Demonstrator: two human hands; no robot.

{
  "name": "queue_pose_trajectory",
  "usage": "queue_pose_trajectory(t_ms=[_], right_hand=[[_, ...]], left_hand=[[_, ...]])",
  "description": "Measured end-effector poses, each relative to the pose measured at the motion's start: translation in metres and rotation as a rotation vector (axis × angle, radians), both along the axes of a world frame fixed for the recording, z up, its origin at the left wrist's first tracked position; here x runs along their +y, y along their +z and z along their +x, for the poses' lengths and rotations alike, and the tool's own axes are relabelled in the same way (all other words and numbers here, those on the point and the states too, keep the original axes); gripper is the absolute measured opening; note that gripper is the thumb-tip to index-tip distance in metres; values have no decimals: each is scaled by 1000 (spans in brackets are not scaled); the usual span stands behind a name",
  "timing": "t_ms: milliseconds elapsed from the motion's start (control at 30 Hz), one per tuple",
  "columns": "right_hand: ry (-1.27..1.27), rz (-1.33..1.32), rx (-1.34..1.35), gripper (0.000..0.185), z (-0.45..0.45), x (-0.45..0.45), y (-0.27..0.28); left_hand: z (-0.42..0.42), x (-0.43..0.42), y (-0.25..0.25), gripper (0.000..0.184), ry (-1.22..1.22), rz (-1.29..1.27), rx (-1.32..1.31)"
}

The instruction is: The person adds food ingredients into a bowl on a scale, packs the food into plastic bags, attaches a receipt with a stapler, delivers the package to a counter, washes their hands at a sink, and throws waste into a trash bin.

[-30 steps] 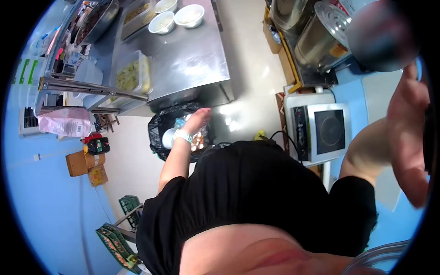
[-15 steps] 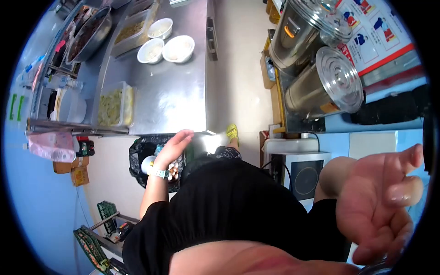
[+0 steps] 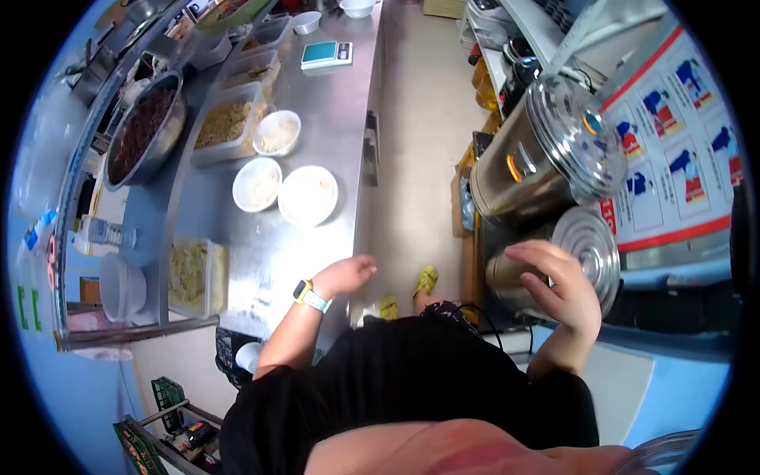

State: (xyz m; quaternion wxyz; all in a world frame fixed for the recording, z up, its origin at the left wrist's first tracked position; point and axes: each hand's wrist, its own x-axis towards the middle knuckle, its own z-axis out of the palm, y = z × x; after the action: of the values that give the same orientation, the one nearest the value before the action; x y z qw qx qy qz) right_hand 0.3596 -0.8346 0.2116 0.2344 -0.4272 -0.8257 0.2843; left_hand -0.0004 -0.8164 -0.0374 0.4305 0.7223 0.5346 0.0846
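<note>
My left hand point(image 3: 346, 275), with a yellow-framed watch point(image 3: 302, 290) and a pale patterned band at the wrist, hovers beside the right edge of the steel counter point(image 3: 261, 277). Its fingers are loosely curled and hold nothing I can see. My right hand point(image 3: 566, 293) is raised with bent fingers and the thumb apart, also without anything in it. Behind it in the view stands a steel canister with a clear ringed lid point(image 3: 590, 249); I cannot tell whether they touch. Closest to my left hand on the counter is a white bowl with pale contents point(image 3: 308, 195).
More white bowls point(image 3: 258, 184), a scale point(image 3: 326, 54) and a tub of yellowish-green food point(image 3: 188, 277) stand on the counter. A large metal bowl point(image 3: 146, 131) is at the left. A bigger canister point(image 3: 514, 158) lines the right of the aisle floor point(image 3: 416, 158). A black bag point(image 3: 229, 356) hangs below.
The view has moved forward along the counter, bringing the scale into sight. My right hand has gone from close to the camera, palm up, to lower and farther in. My left-hand fingers have curled.
</note>
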Motion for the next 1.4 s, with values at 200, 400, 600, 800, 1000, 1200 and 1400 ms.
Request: queue_pose_trajectory(t_ms=[200, 400, 600, 800, 1000, 1200, 1400], right_hand=[[179, -213, -100, 36, 37, 165, -33], [319, -139, -36, 37, 6, 336, -40], [633, -306, -137, 40, -63, 457, -76], [766, -422, -311, 48, -106, 610, -114], [555, -444, -132, 45, -99, 751, -121], [398, -519, -67, 43, -58, 859, -154], [341, -609, -139, 37, -24, 974, -181]], left_hand=[[17, 44, -49, 47, -157, -385, 177], [64, 110, -37, 40, 95, -377, 18], [114, 191, -9, 37, 235, 95, 175], [93, 286, 3, 46, 451, -37, 593], [43, 412, 5, 39, 348, -7, 556], [11, 508, -8, 32, 254, -31, 296], [34, 606, 15, 28, 473, -60, 195]])
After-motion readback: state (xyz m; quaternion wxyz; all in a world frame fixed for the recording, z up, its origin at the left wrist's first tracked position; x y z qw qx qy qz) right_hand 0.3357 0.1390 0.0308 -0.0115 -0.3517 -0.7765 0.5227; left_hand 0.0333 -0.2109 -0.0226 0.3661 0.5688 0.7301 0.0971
